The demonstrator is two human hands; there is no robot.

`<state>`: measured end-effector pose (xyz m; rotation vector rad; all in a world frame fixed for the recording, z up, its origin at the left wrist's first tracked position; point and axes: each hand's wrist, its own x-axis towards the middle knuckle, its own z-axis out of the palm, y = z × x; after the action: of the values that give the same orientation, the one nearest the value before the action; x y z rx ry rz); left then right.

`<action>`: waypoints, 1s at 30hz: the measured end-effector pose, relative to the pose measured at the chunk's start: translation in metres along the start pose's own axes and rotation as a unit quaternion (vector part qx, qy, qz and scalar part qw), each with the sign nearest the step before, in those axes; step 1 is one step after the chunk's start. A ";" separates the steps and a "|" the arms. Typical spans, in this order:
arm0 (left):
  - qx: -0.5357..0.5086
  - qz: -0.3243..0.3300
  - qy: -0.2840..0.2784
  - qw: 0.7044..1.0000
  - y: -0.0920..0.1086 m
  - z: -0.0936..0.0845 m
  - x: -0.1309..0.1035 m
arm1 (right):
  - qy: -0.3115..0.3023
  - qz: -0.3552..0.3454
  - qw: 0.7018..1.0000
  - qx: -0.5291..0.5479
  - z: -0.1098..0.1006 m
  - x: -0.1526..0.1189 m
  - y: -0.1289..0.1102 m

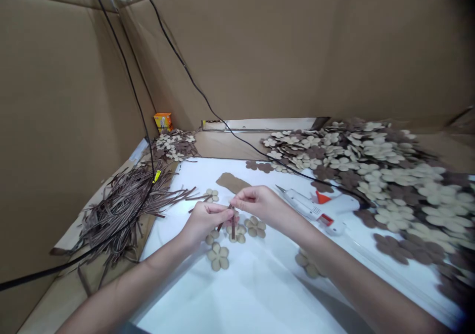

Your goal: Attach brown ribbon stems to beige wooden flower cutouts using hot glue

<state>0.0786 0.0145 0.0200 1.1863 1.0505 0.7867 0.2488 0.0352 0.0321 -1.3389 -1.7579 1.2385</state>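
Observation:
Both of my hands meet over the white work surface [237, 284]. My left hand [208, 220] pinches a thin brown strip [233, 228] whose end hangs down between the hands. Fingertips of my right hand [252, 200] are closed on the upper part of the same strip. Just below and around my hands lie several beige felt flowers, among them one flower [217, 257] in front and another flower [255, 226] to the right. A torn piece of brown cardboard [232, 182] lies behind my hands. The white glue gun [304, 203] rests on its side beyond my right wrist.
A tangled heap of brown strips [122, 205] lies at the left. Beige and brown felt flowers [378, 156] are piled at the right. A black cable [193, 81] crosses overhead, and an orange box [163, 121] stands in the back left corner. Cardboard walls [282, 52] enclose the area.

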 end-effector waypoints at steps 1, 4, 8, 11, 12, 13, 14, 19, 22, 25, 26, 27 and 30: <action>-0.004 -0.001 -0.003 1.000 -0.001 0.000 0.000 | 0.000 0.000 1.000 0.002 0.000 0.000 0.000; -0.020 -0.007 -0.008 1.000 -0.003 0.001 0.000 | 0.002 -0.006 1.000 0.007 0.001 0.002 0.001; -0.041 -0.022 0.003 0.999 -0.003 0.006 -0.002 | -0.003 -0.011 1.000 0.019 0.001 0.002 0.001; -0.057 -0.034 0.020 0.998 -0.002 0.012 -0.005 | -0.006 -0.015 0.999 0.037 0.000 0.001 -0.001; -0.062 -0.035 0.024 0.997 -0.002 0.013 -0.007 | -0.008 -0.016 0.999 0.042 0.000 0.001 -0.002; -0.066 -0.033 0.025 0.997 -0.002 0.015 -0.009 | -0.010 -0.016 0.999 0.048 0.000 0.000 -0.004; -0.068 -0.030 0.025 0.997 -0.001 0.015 -0.011 | -0.013 -0.017 0.998 0.053 0.000 -0.001 -0.005; -0.065 -0.008 0.002 0.998 0.007 0.007 -0.029 | -0.047 -0.019 0.995 0.084 0.004 -0.007 -0.015; -0.044 0.004 0.011 0.999 0.010 0.002 -0.039 | -0.058 -0.022 0.993 0.103 0.009 -0.012 -0.023; -0.033 0.013 0.045 0.998 0.012 0.005 -0.047 | -0.054 -0.030 0.991 0.119 0.012 -0.020 -0.032; -0.030 0.019 0.059 0.998 0.012 0.007 -0.049 | -0.056 -0.032 0.990 0.124 0.013 -0.022 -0.034; -0.025 0.026 0.075 0.997 0.012 0.009 -0.051 | -0.059 -0.034 0.989 0.129 0.014 -0.024 -0.036; -0.009 0.047 0.113 0.992 0.013 0.015 -0.056 | -0.061 -0.041 0.988 0.138 0.016 -0.029 -0.040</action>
<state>0.0742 -0.0387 0.0458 1.1569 1.1759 1.0198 0.2287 0.0003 0.0646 -1.0417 -1.6322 1.4833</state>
